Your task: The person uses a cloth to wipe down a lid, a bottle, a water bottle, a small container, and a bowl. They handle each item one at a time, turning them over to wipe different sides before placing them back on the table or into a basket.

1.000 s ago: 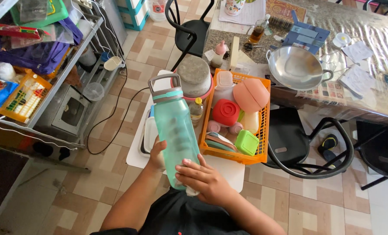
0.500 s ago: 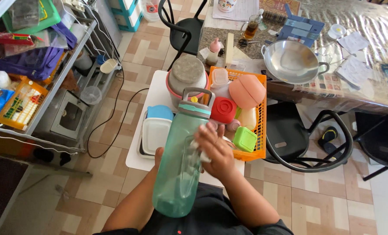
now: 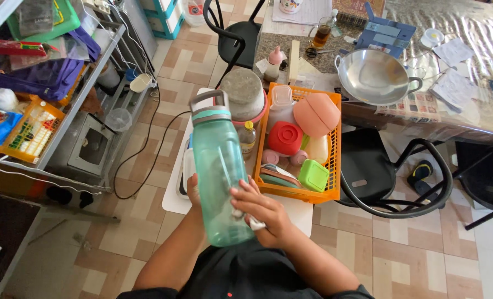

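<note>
A tall teal water bottle [image 3: 218, 160] with a grey carry-handle lid is held upright in front of me. My left hand [image 3: 193, 191] grips its back side, mostly hidden by the bottle. My right hand [image 3: 260, 210] presses a small white cloth [image 3: 256, 224] against the bottle's lower right side. Just beyond stands an orange plastic basket [image 3: 260, 144] with a red cup, pink bowl, green box and other containers.
The basket sits on a small white table [image 3: 298, 213] beside a pot with a grey lid [image 3: 242, 92]. A steel wok [image 3: 375, 76] rests on a cluttered table at right. Black chairs [image 3: 393, 182] stand right; a metal shelf [image 3: 64, 105] stands left.
The bottle swung from tilted right back to upright and leftward. My right hand slid with the cloth from the bottle's middle down to its lower part.
</note>
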